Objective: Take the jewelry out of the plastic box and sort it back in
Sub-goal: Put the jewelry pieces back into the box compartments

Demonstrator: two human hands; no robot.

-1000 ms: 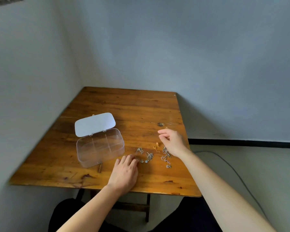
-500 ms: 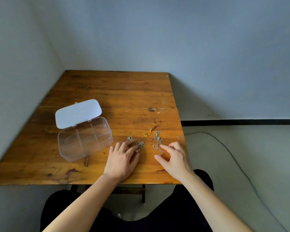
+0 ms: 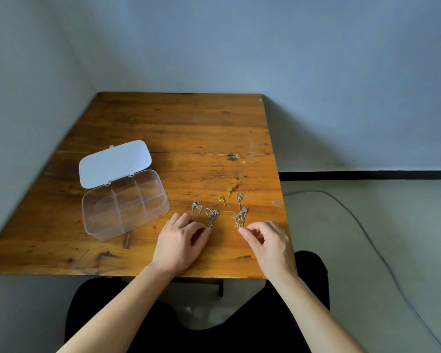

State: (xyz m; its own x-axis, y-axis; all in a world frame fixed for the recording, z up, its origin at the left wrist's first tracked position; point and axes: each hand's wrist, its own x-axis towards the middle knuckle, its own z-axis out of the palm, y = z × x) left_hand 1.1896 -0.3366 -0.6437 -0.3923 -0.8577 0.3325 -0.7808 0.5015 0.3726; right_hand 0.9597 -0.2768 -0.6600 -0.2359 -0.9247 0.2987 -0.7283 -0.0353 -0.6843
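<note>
Jewelry lies in little heaps on the worktop [image 3: 163, 128], just past my hands, and none of it is in the plastic box [image 3: 124, 205]. The box sits at about 10 o'clock from my left hand [image 3: 179, 242], its white lid [image 3: 115, 163] tipped back and all its small rooms empty.

What changed: a second ago my right hand [image 3: 267, 244] was up past the pile. Now it has come back toward me and sits at 6 o'clock from the long silver chain [image 3: 241, 212]. My left hand slid a bit too, to the foot of the tangled silver piece [image 3: 211, 217]. I think that means taking out is done — sorting back in starts now.

My right fingers [image 3: 242, 231] are pressed together in a pinch at the near end of the long chain; I can't tell if they have it yet. My left fingers [image 3: 206, 229] are curled and touch the tangled piece, not gripping it as far as I can see.

The long chain runs from 12 to 6 o'clock, its near end toward me. A gold piece [image 3: 225, 198] and a small silver one [image 3: 196, 207] lie farther off — well apart.
</note>
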